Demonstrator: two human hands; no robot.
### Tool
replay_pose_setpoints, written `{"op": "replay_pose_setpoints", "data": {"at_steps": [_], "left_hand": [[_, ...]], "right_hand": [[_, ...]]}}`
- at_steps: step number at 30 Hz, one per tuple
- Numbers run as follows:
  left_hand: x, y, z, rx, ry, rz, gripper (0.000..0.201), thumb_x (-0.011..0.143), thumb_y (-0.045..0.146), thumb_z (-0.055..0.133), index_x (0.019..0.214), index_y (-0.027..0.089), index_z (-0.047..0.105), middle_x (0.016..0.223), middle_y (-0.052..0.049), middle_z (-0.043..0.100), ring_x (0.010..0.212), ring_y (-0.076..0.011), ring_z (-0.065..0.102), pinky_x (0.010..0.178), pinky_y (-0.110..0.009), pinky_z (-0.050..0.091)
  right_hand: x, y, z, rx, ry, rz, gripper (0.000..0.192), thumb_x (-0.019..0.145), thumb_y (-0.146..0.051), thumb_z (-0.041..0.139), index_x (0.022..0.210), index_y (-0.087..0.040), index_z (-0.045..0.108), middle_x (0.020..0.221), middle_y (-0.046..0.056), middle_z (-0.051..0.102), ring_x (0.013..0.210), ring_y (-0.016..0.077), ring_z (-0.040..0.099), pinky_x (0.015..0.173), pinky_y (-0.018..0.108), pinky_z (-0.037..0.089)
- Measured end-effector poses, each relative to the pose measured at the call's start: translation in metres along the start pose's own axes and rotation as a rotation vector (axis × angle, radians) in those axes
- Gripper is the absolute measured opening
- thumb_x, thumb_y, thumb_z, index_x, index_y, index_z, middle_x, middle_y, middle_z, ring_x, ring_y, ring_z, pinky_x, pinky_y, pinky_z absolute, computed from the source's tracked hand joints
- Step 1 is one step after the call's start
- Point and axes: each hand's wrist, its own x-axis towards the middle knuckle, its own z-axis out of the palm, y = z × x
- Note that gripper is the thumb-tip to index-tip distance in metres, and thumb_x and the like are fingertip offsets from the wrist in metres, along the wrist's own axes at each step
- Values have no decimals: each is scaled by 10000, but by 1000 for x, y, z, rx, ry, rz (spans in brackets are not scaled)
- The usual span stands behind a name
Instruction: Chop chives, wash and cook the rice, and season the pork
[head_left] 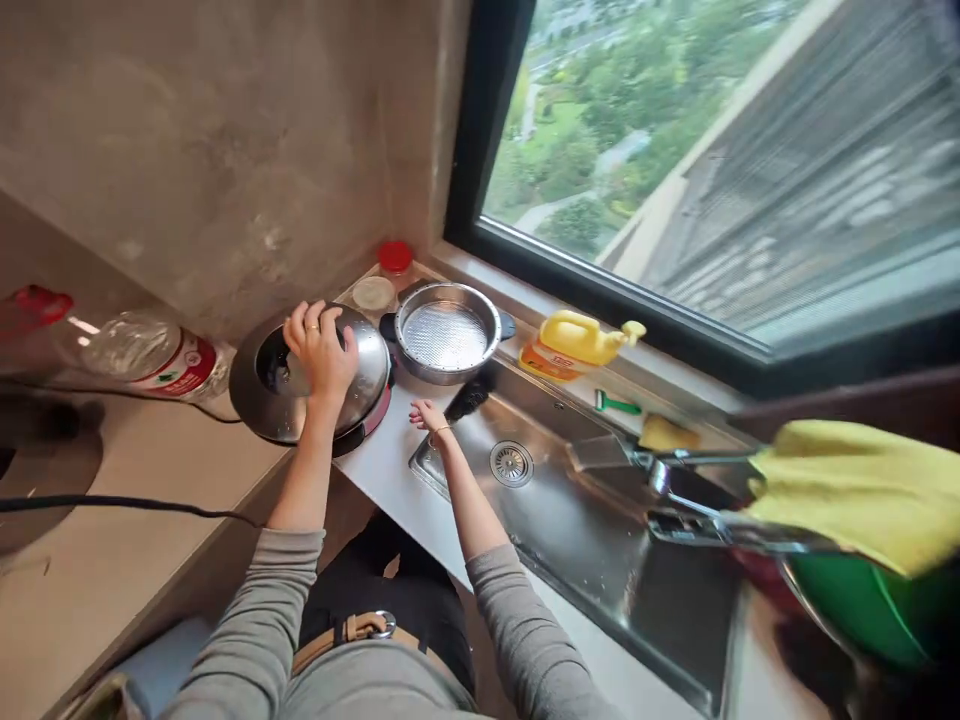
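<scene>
Bright window (600, 150), dimmer left wall (225, 130); right edge seemingly blurred.

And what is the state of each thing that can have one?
Silver round metal lid: over pink-banded round cooker, seating unclear
Round shallow steel pan: uncovered
Round steel drain strainer: uncovered
Yellow cloth: draped, creased
Bare left hand: resting on lid
Bare right hand: holding nothing visible

place: kitchen | signs: 1 steel sink (559, 505), 1 lidded pan (369, 365), countertop (180, 455)
</scene>
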Motion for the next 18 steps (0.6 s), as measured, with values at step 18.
{"op": "replay_pose_setpoints", "data": {"at_steps": [18], "left_hand": [[-67, -31, -62, -524, 101, 32, 220, 922, 284, 471, 989, 257, 679, 1048, -86, 720, 1030, -231, 679, 946, -398, 540]], "right_hand": [[-2, -168, 38, 11, 62, -455, 98, 925, -120, 550, 990, -166, 606, 819, 31, 689, 744, 126, 697, 731, 261, 594]]}}
